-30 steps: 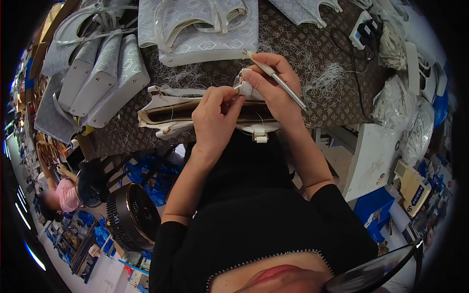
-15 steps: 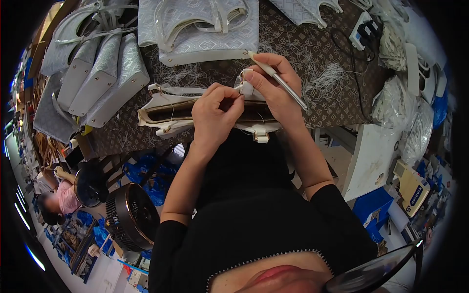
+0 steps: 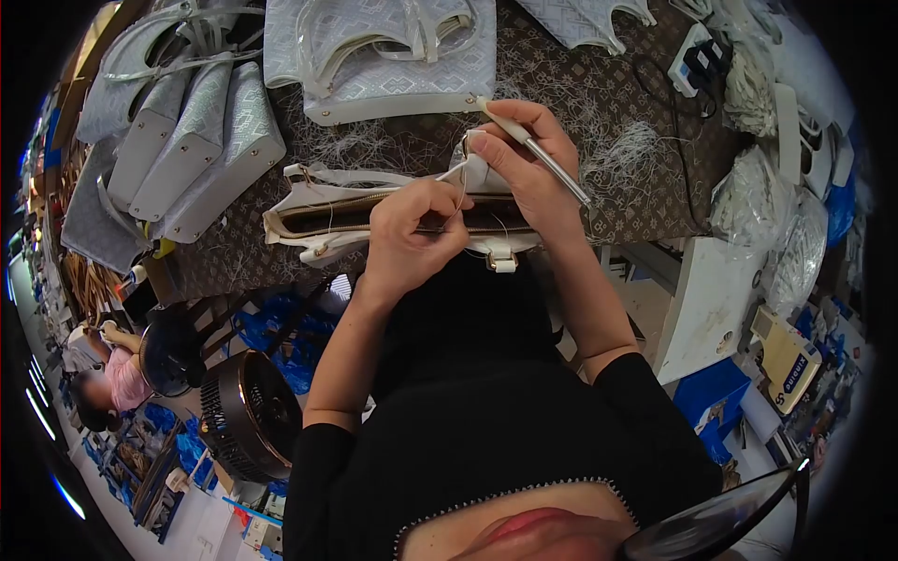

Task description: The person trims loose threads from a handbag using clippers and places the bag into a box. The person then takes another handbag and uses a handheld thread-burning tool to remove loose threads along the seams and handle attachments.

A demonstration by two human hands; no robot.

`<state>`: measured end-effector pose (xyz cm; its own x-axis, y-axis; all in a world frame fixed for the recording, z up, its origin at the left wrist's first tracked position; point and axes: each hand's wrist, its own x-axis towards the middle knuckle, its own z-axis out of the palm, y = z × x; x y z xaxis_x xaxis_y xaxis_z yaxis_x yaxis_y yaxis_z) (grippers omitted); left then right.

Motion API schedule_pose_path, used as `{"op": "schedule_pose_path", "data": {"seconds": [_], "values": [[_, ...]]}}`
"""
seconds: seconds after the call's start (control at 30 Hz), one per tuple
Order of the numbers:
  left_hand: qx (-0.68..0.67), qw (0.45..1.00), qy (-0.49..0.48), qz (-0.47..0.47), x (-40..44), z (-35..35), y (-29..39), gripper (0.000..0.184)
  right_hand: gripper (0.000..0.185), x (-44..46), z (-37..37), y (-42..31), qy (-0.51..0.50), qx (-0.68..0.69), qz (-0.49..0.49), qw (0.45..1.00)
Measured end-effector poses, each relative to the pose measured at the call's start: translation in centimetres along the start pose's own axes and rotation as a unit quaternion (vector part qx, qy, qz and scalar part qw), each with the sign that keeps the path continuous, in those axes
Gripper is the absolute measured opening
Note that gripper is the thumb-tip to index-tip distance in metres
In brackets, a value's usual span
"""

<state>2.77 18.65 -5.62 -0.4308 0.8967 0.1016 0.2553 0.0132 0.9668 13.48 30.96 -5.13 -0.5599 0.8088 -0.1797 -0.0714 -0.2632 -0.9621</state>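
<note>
A white handbag [image 3: 346,217] with a brown-lined zip opening lies at the table's near edge, beneath both hands. My left hand [image 3: 418,234] is closed in a pinch over the opening, a thin pale thread [image 3: 462,192] running up from its fingers. In my right hand [image 3: 531,164] is a slim pen-like tool [image 3: 554,170], white at one end and silver at the other; its working tip cannot be made out. The same hand's thumb and fingers also press on a white strap tab [image 3: 474,148] with a metal ring at the bag's far side.
Behind the hands lies a pale patterned handbag [image 3: 402,93]. Several similar bags [image 3: 220,173] lean at the left. Loose thread clippings [image 3: 636,150] cover the brown patterned table. A power strip [image 3: 692,61] and its cable are at the right. A black fan [image 3: 248,416] stands below left.
My left hand has moved slightly down, toward my body, and a length of thread now shows between it and the strap tab. My right hand has stayed almost still.
</note>
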Motion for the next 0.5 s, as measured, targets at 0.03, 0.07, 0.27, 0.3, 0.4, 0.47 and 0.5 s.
{"op": "schedule_pose_path", "data": {"seconds": [0.03,0.07,0.27,0.3,0.4,0.47,0.5], "values": [[-0.01,1.0,-0.018,0.002,0.0,-0.1,-0.1,0.013,0.033,0.0,0.0,0.0,0.001,-0.007,-0.002,1.0],[-0.019,0.999,-0.037,0.005,0.0,-0.2,-0.2,0.013,0.033,0.1,-0.1,0.1,0.001,-0.014,-0.005,1.0],[0.069,0.992,-0.09,-0.051,-1.0,-2.8,3.0,0.013,0.033,0.4,-0.2,0.4,-0.001,-0.006,0.0,1.0],[0.069,0.992,-0.09,-0.051,-1.2,-3.0,3.5,0.013,0.033,0.4,-0.2,0.4,0.0,-0.005,0.0,1.0],[0.162,0.986,0.036,0.034,-1.3,-3.1,3.6,0.014,0.033,0.3,-0.1,0.3,-0.01,-0.008,-0.008,1.0],[0.168,0.982,0.079,0.034,-0.6,-1.3,3.4,0.015,0.033,0.3,-0.1,0.2,-0.004,-0.001,-0.007,1.0],[0.174,0.977,0.12,0.035,-0.2,-0.5,3.2,0.017,0.033,0.2,-0.1,0.2,-0.005,-0.002,-0.008,1.0]]}}
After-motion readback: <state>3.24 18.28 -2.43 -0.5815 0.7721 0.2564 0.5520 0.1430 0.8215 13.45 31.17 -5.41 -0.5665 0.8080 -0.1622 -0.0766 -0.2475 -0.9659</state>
